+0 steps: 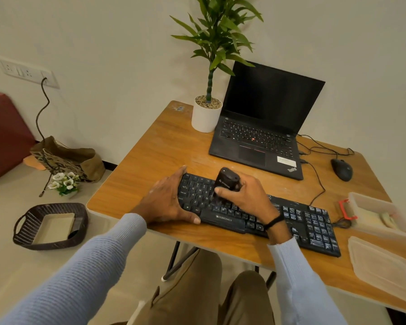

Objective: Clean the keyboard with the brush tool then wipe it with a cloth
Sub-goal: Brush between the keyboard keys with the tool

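A black keyboard (300,221) lies along the front of the wooden table (164,151). My left hand (168,199) clasps the keyboard's left end, thumb at the front edge and fingers over the back edge. A black brush tool (227,179) stands on the letter keys, with my right hand (246,195) wrapped around it from the right. Its bristles press on the keys and are partly hidden by my fingers. No cloth can be made out with certainty; something pale lies in the clear box (375,214) at the right.
Behind the keyboard stand an open black laptop (260,127), a white potted plant (205,117) and a wired black mouse (342,170). The box's clear lid (384,268) lies at the front right corner. On the floor left are a wicker basket (49,226), a paper bag and flowers.
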